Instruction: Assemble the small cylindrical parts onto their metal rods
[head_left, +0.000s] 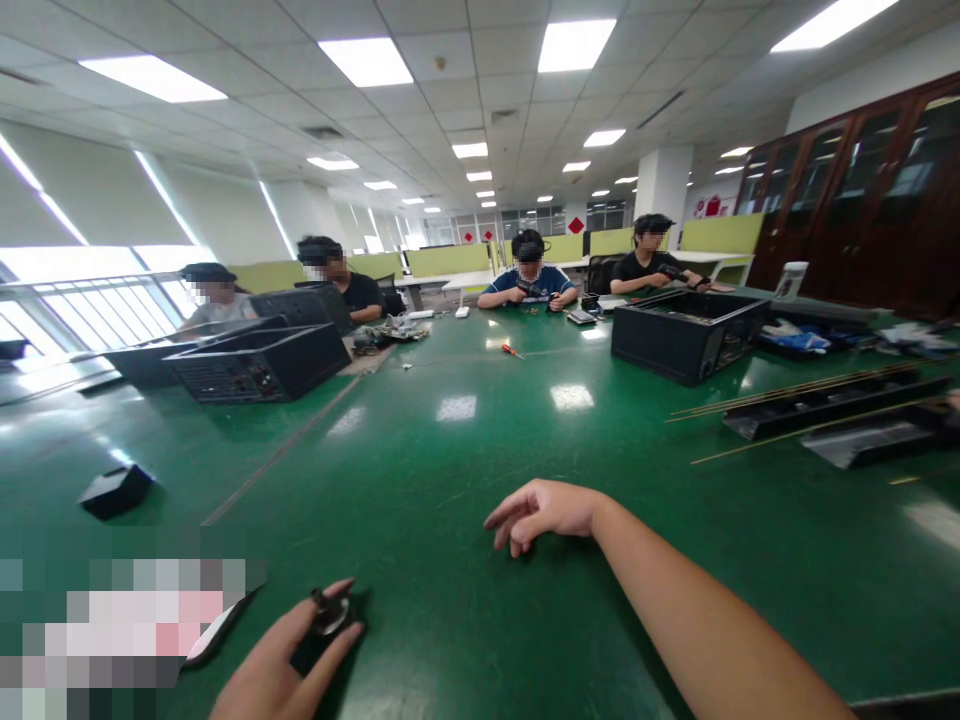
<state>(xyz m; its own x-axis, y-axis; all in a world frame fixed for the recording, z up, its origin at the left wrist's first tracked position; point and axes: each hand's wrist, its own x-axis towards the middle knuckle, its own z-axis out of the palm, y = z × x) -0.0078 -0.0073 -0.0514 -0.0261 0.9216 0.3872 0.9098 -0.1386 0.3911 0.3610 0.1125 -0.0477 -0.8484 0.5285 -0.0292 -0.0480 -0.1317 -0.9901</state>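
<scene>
My left hand (281, 660) is at the bottom edge, thumb and forefinger pinched on a small dark round part (330, 612) that rests on the green table (450, 480). My right hand (536, 512) reaches in from the right over the table's middle. Its fingers are loosely curled and slightly apart, pointing left, with nothing in them. The two hands are a short distance apart.
A pixelated patch (120, 630) covers the lower left. A small black box (116, 490) lies left. Black computer cases (262, 365) (686, 335) stand further back. Black trays and thin rods (825, 405) lie right. A red screwdriver (512, 350) lies mid-table. Several people sit at the far side.
</scene>
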